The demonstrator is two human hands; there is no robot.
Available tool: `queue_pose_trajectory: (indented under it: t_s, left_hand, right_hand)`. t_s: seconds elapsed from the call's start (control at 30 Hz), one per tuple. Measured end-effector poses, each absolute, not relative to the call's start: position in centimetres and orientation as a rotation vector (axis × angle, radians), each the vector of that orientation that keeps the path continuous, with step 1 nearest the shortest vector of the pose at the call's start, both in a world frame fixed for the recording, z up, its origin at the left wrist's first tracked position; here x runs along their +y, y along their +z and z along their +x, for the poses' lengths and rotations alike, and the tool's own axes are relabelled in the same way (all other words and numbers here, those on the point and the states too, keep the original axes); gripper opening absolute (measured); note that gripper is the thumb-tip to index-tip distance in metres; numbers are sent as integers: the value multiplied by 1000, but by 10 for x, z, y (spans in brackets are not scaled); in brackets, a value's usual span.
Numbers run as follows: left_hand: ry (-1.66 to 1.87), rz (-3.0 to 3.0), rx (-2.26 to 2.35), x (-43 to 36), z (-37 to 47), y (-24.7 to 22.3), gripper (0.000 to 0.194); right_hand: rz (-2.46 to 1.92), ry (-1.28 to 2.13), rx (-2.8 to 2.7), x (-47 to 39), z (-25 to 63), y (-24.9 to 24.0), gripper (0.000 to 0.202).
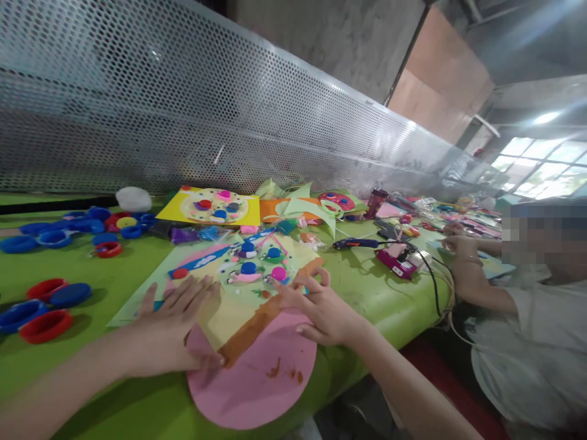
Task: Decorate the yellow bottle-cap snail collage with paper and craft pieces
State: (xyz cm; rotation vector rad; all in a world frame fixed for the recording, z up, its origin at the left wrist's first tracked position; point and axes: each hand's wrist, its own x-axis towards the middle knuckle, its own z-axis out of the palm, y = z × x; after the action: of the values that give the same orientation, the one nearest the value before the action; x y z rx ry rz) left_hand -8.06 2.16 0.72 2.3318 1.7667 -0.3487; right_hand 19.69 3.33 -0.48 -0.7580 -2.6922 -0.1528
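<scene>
A paper collage (215, 318) with blue and pink caps, beads and a blue strip lies on the green table, over pale green paper. Below its brown strip (252, 330) a round pink sheet (252, 391) reaches over the table's front edge. My left hand (183, 324) lies spread on the collage's left part, its thumb at the lower end of the brown strip. My right hand (321, 305) rests at the collage's right side, fingers apart and partly bent, the index fingertip near the pink cap (278, 273).
Red and blue rings (46, 327) lie at the left. Behind are a yellow card (174, 208) and a perforated metal panel (183, 91). A glue gun (358, 243) and a magenta power strip (397, 263) with cables lie right. A person (527, 342) works at the far right.
</scene>
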Motion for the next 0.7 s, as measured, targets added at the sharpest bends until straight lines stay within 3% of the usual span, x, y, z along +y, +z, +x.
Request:
queue_pose_trajectory:
  t_s: [0.2, 0.7]
  left_hand:
    - [-287, 2353, 1728, 24, -87, -1, 112]
    - [-227, 2370, 1714, 23, -86, 2, 112]
  right_hand:
    - [-796, -94, -2844, 35, 189, -7, 68]
    - [-805, -325, -2693, 29, 203, -6, 65]
